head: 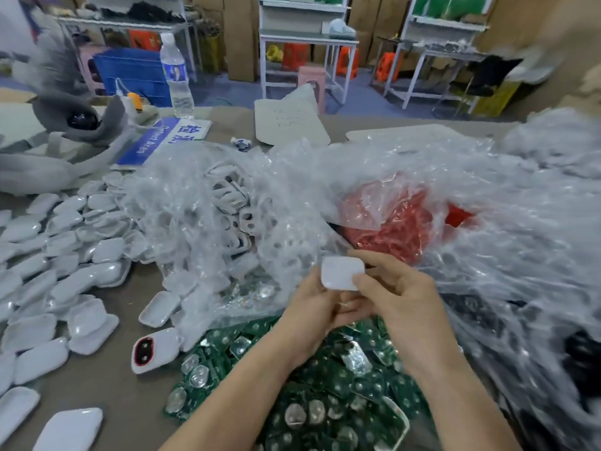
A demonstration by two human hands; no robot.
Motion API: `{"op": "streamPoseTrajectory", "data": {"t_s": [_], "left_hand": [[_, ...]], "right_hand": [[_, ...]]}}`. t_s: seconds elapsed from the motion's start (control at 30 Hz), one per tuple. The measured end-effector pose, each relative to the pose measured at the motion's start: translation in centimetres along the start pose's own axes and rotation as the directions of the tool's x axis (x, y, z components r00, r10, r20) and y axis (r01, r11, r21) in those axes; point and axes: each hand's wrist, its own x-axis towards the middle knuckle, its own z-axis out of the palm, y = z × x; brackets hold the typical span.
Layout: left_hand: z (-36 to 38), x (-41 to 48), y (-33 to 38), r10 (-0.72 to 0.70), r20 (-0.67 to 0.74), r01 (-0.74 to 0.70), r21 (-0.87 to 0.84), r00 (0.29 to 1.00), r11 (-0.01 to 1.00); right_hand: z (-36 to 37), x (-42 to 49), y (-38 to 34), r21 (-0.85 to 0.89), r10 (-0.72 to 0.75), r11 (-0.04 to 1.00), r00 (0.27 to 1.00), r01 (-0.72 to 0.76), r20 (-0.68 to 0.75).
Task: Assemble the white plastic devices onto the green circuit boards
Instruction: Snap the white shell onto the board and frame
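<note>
White plastic, a single rounded shell (342,273), sits pinched between both your hands: your right hand (398,296) grips its right edge with thumb and forefinger, and your left hand (313,309) cups it from below and the left. Whether a board is already tucked under it, I cannot tell; your fingers hide the underside. Directly beneath your wrists lies the heap of green circuit boards (325,385), loose and overlapping. To the left of your left hand, white shells (58,271) are spread over the table, and one open unit with a red-rimmed inside (153,351) lies near your left forearm. Beyond your fingertips, crumpled clear bags (227,222) hold more parts. The risk, as I judge it: a slick shell held only by its edges could slip into the board pile, or seat crooked if pressed unseen.
</note>
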Motion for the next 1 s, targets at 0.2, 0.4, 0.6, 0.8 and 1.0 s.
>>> {"op": "streamPoseTrajectory", "data": {"t_s": [0.2,0.4,0.6,0.8,1.0], "left_hand": [[-0.1,0.2,0.0,0.054,0.056,-0.041,-0.214,0.997,0.976],[0.0,-0.2,0.2,0.042,0.100,-0.018,-0.222,0.994,0.975],[0.0,-0.1,0.2,0.045,0.127,-0.016,-0.214,0.991,0.977],[-0.2,-0.2,0.2,0.042,0.151,-0.009,-0.213,0.988,0.977],[-0.3,0.0,0.0,0.041,0.166,-0.007,-0.200,0.985,0.980]], "right_hand": [[-4.4,-0.8,3.0,-0.034,0.108,0.993,0.987,-0.113,-0.122],[-4.7,-0.9,3.5,-0.106,0.047,0.993,0.997,-0.054,-0.069],[-4.6,-1.1,3.4,-0.350,-0.074,0.935,0.996,0.053,-0.048],[-4.8,-1.2,3.6,-0.455,-0.134,0.886,0.989,0.092,-0.061],[-4.9,-1.3,3.7,-0.487,-0.147,0.868,0.987,0.098,-0.063]]}}
